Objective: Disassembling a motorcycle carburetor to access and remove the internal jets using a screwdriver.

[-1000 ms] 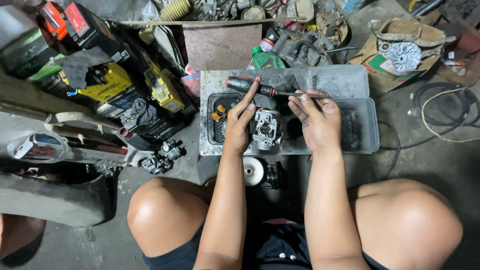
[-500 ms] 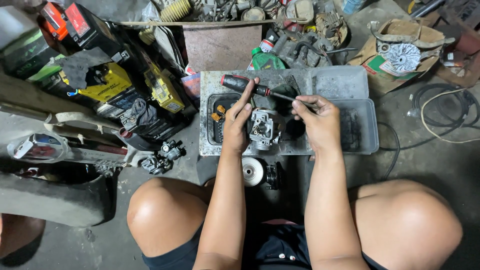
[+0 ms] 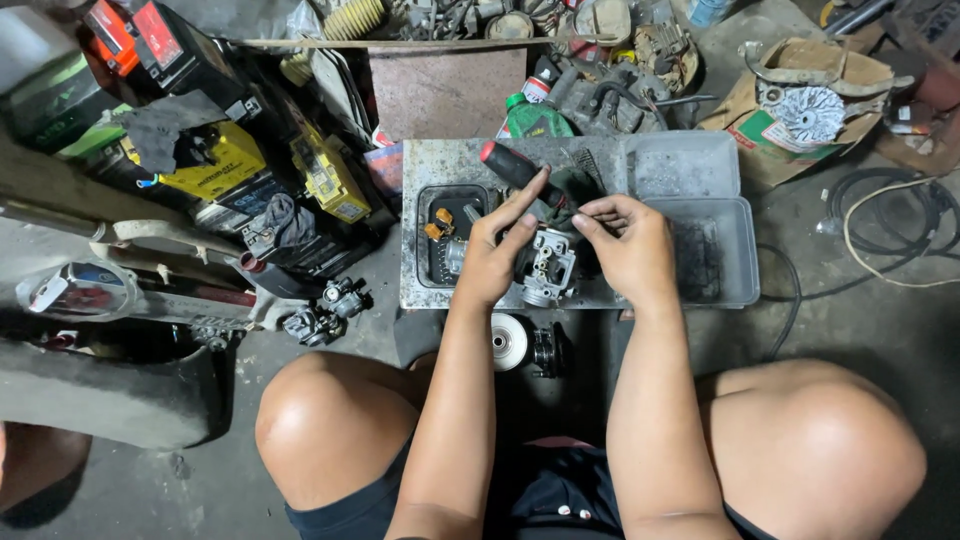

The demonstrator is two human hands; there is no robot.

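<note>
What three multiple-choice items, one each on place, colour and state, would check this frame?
1. Where is the metal engine part?
A. over the grey tray
B. on the person's knee
C. in the cardboard box

2. What colour is the screwdriver handle?
A. all yellow
B. black with red
C. white

3. What is the left hand doing?
A. lying flat on the floor
B. hanging away from everything
C. touching the metal engine part

Key:
1 A: the part sits between both hands above the grey tray.
2 B: the handle is dark with a red end.
3 C: the left hand's fingers rest on the part, with the right hand close on its other side.
</note>
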